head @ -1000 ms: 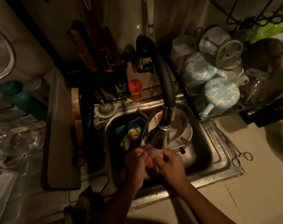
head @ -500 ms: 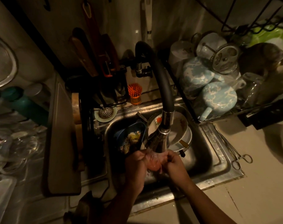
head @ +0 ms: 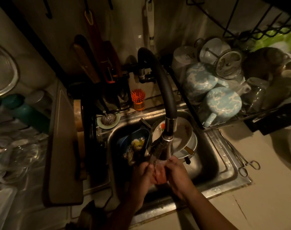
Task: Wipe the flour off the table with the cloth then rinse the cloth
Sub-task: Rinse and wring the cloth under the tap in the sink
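Two hands meet over the steel sink [head: 224, 177]; the left hand [head: 144, 174] and right hand [head: 178, 175] each curl their fingers round a bunched pinkish cloth [head: 159, 175], which is pressed between them; the cloth sits just under the spray head of the black gooseneck faucet [head: 164, 90], and water glints on it.

In the basin behind the hands: a blue bowl [head: 134, 140] with food scraps, left; stacked plates [head: 184, 135], right, partly hidden by the faucet head.

On the back ledge: a perforated strainer plug [head: 108, 119]; an orange brush [head: 138, 98].

Left of the sink: a cutting board [head: 63, 146] lying flat.

Right of the sink: a dish rack [head: 274, 118] holding two blue marbled mugs [head: 221, 103]; scissors [head: 246, 166] at the sink's right rim on the beige counter [head: 266, 193].
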